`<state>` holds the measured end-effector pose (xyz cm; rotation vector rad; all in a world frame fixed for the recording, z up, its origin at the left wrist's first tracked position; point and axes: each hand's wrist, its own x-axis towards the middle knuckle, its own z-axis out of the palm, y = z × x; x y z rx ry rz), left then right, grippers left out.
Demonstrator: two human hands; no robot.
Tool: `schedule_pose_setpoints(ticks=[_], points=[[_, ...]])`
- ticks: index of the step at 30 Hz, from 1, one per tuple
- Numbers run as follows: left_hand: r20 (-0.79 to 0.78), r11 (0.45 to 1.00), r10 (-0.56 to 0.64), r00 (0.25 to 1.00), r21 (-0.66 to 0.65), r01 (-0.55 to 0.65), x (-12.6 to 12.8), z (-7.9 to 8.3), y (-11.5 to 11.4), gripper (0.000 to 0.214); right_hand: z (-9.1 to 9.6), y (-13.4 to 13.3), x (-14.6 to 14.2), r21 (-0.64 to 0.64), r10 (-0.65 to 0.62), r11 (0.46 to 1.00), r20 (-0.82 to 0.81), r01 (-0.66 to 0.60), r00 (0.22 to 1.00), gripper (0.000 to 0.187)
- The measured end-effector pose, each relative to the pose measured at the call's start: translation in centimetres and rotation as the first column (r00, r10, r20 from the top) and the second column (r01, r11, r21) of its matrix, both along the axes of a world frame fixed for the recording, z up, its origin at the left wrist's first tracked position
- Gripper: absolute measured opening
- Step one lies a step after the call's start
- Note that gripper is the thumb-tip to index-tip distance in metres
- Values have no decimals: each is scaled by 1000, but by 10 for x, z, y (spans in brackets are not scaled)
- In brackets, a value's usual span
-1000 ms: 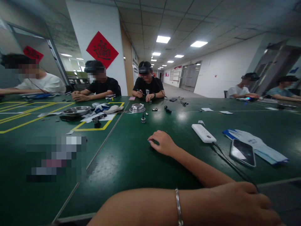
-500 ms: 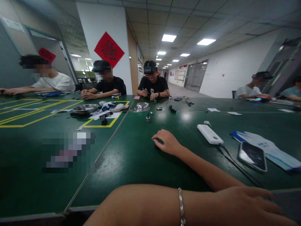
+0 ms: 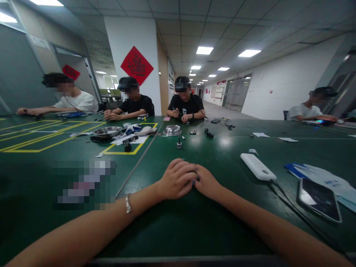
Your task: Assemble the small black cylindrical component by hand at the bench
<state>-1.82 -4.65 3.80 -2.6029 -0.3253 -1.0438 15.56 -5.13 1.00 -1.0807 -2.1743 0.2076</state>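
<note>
My left hand (image 3: pixel 177 179), with a silver bracelet (image 3: pixel 128 204) on its wrist, rests on the green table (image 3: pixel 178 233). Its fingers lie close together and curl over the fingertips of my right hand (image 3: pixel 207 181). The two hands meet in front of me, both closed. A small dark spot shows where the fingers join; whether it is an object or shadow I cannot make out. Most of the right fingers are hidden beneath the left ones. Beyond my hands stands a small metal and black part (image 3: pixel 179 143).
To the right are a white power bank (image 3: pixel 257 167) with a cable, a phone (image 3: pixel 319 199) and white-blue gloves (image 3: pixel 324 176). A blurred-out item (image 3: pixel 85 185) lies left. Farther off are metal bowls (image 3: pixel 172 130), small black parts (image 3: pixel 209 133) and several seated people.
My left hand has swung from the lower right to the middle, onto my right hand's fingers. My right hand stays at about the same place. The view has shifted slightly.
</note>
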Motion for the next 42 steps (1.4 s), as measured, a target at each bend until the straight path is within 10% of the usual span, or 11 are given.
schedule_pose_setpoints(ticks=[5,11,17,26,32,42], points=[[150,805,368,918,-545,-234,-9,-15,20,38,1,-2,1,-27,-36,999,-125,33,991,26],[93,584,35,995,-810,55,-3,-23,20,65,1,-1,2,83,-83,992,-145,95,986,19],[271,353,39,962,-904,241,1,-27,22,67,6,-3,4,134,-67,988,-81,78,994,15],[262,268,25,965,-931,246,-2,-26,28,78,12,-7,1,20,18,1000,-70,-17,997,21],[266,330,36,963,-913,240,1,-28,24,58,21,-9,4,35,156,987,0,-156,988,25],[242,392,21,970,-895,214,3,-30,21,55,6,-4,-4,-80,-79,994,-122,69,989,5]])
